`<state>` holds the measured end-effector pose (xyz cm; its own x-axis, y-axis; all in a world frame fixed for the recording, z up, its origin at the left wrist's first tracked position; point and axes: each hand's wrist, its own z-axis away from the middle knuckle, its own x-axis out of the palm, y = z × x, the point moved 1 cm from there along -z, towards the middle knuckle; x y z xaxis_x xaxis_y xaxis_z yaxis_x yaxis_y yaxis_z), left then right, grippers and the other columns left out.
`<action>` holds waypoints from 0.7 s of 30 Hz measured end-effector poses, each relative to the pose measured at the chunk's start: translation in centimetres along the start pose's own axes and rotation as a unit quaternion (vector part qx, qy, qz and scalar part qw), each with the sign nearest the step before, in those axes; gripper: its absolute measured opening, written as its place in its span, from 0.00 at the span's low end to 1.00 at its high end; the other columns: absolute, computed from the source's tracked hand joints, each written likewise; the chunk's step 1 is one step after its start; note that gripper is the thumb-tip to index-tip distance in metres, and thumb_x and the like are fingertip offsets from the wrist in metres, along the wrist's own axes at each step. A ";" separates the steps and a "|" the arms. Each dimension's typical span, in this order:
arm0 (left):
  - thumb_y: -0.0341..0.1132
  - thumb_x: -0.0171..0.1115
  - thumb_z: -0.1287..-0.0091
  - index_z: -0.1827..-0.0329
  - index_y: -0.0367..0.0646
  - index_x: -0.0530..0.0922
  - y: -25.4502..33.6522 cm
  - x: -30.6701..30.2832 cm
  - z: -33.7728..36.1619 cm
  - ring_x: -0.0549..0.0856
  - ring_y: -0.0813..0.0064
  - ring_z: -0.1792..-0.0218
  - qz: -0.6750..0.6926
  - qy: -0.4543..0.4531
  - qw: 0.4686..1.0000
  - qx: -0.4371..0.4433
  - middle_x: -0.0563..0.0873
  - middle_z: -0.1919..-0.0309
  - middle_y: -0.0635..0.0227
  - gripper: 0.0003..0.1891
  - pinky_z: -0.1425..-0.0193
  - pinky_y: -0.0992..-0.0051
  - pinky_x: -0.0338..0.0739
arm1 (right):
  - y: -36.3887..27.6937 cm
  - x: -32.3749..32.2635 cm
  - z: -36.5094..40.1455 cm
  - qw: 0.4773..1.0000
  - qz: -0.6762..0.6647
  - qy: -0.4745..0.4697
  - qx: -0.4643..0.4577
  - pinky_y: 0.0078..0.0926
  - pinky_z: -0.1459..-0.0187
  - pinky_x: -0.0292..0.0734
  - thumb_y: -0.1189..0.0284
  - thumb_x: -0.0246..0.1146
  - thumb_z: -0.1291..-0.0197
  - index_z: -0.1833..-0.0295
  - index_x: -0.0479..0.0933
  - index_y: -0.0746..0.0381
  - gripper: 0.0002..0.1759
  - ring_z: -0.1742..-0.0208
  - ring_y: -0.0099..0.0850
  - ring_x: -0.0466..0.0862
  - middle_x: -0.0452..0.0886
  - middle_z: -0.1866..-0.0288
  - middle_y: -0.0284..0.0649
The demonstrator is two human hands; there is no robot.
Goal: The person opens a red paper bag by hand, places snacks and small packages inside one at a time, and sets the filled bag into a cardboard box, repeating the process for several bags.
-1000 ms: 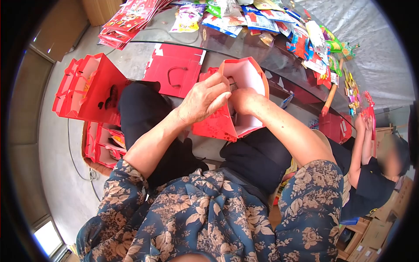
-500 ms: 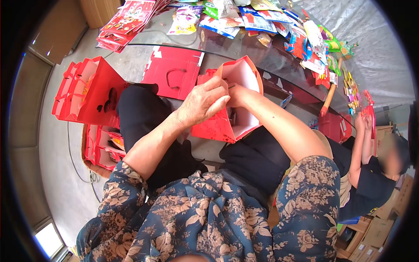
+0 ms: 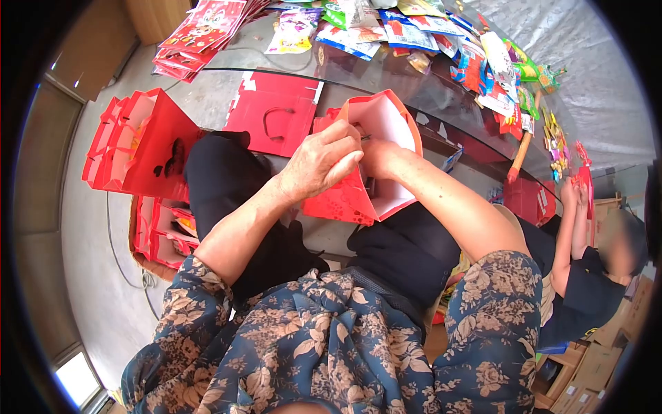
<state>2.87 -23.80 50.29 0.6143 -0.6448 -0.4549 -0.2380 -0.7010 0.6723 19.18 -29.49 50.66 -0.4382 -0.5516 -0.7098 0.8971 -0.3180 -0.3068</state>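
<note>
An open red paper gift bag (image 3: 338, 199) with a white inside is held tilted over my lap, its mouth toward the right. My left hand (image 3: 324, 159) is closed on the bag's near edge, fingers bent over the rim. My right hand (image 3: 380, 159) reaches into the mouth; its fingers are hidden behind the bag wall and my left hand, so what they touch does not show. A dark cord-like handle piece (image 3: 366, 136) shows between the two hands. Beyond my left hand lies a flat red gift bag (image 3: 265, 114) with a rope handle.
Standing red bags (image 3: 148, 141) are at the left, above a basket (image 3: 148, 263) of filled bags. A glass table (image 3: 276, 52) ahead carries snack packets (image 3: 414, 34) and a stack of red printed bags (image 3: 200, 38). At the right, a person (image 3: 586, 290) holds something red.
My right hand has gone a little deeper into the bag, and the bag's open side has shifted slightly right. My left hand has stayed in place.
</note>
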 end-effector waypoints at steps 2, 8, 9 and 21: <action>0.28 0.57 0.28 0.63 0.36 0.79 0.2 -0.2 -0.1 0.84 0.58 0.55 -0.002 0.000 1.000 -0.014 0.80 0.59 0.58 0.05 0.49 0.65 0.80 | 0.6 -0.7 -0.1 0.999 0.046 0.011 0.005 0.40 0.45 0.80 0.67 0.64 0.38 0.45 0.83 0.57 0.17 0.44 0.45 0.86 0.87 0.47 0.49; 0.29 0.57 0.28 0.63 0.37 0.79 0.0 0.0 -0.1 0.84 0.59 0.57 0.001 0.003 1.000 -0.016 0.80 0.59 0.58 0.06 0.50 0.66 0.80 | 0.7 -1.0 -0.2 0.998 0.060 -0.002 -0.001 0.39 0.42 0.80 0.70 0.62 0.38 0.41 0.82 0.57 0.19 0.40 0.44 0.84 0.86 0.43 0.48; 0.29 0.57 0.28 0.63 0.37 0.79 0.0 0.0 -0.1 0.84 0.59 0.57 0.002 0.002 1.000 -0.016 0.80 0.59 0.58 0.06 0.50 0.66 0.80 | 0.9 -0.4 -0.8 0.999 0.050 -0.007 -0.018 0.39 0.42 0.80 0.72 0.63 0.38 0.40 0.81 0.58 0.20 0.39 0.44 0.84 0.85 0.42 0.48; 0.29 0.58 0.28 0.62 0.36 0.79 -0.1 -0.2 0.0 0.84 0.58 0.55 -0.006 0.001 1.000 -0.016 0.80 0.58 0.58 0.06 0.49 0.66 0.80 | 1.3 0.2 -0.6 0.988 0.150 -0.013 0.008 0.39 0.45 0.81 0.72 0.63 0.38 0.46 0.84 0.58 0.16 0.42 0.44 0.85 0.85 0.43 0.45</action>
<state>2.73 -23.64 50.30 0.6185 -0.6357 -0.4619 -0.2060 -0.6984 0.6854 20.28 -29.57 49.74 -0.1532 -0.6431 -0.7503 0.9862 -0.1481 -0.0744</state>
